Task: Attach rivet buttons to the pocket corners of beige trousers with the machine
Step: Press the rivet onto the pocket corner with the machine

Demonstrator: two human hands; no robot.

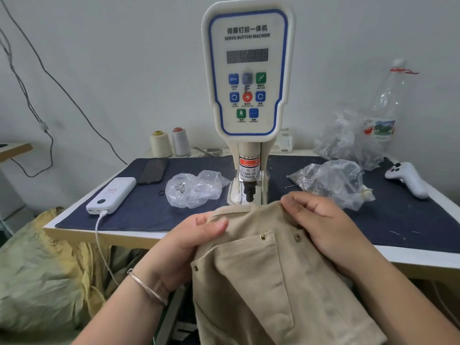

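Beige trousers (261,282) held at the front edge of the tabletop (139,215), waistband end up, just short of the machine (249,70). The punch head (249,194) stands clear above the cloth; nothing under it yet.

Left hand (196,235): grip closed on the waistband edge, thumb on top, fingers curled beneath the fabric. Right hand (321,220): grip pinching the upper right of the waistband, fingers bent over the fold. Both hold cloth only; no loose rivet visible in either.

Three rivets show on the pocket area: one at the pocket's upper corner (263,236), one just right of it near the right hand (297,236), one at the lower left corner (196,268). Which corner is next I cannot tell.

Step in hand, as I judge it: feeding the next corner to the punch. To do it well:
- Flatten the layers so no stray fold rides under the die.
- Keep the cloth taut between both hands, corner centred below the punch.
- Fingertips back from the punch line; the warning label (249,168) says as much.
- Check the corner sits square before triggering; a skewed set mars the pocket.

Rivet stock probably in the plastic bag (196,189) left of the machine, near at hand.
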